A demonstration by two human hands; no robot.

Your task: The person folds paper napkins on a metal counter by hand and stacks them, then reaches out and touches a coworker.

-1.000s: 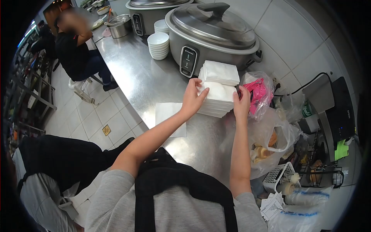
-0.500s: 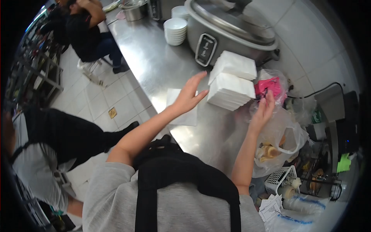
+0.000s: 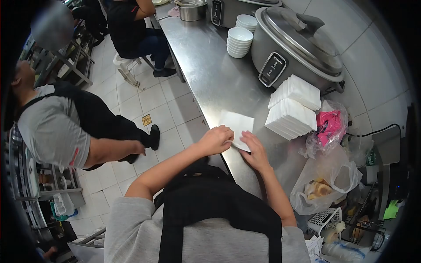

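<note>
A white paper napkin (image 3: 238,124) lies at the front edge of the steel counter, its near side lifted between my hands. My left hand (image 3: 215,140) is closed on the napkin's near left edge, fingers curled. From the other side, my right hand (image 3: 255,153) bends over the near right corner, fingers on top and thumb lower down; motion smears its fingertips a little. Beyond my right hand stand stacks of folded white napkins (image 3: 293,115), apart from both hands.
A large grey cooker (image 3: 302,46) stands behind the napkin stacks, with white bowls (image 3: 239,42) beside it. On the right are a pink bundle in clear plastic (image 3: 328,125), a bag of bread (image 3: 318,189) and a white basket (image 3: 323,221). A co-worker (image 3: 57,125) is on the left.
Both hands have come together at the counter's front edge, the right one moving left from the pink bundle. The single napkin is now held. The co-worker on the left appears more upright.
</note>
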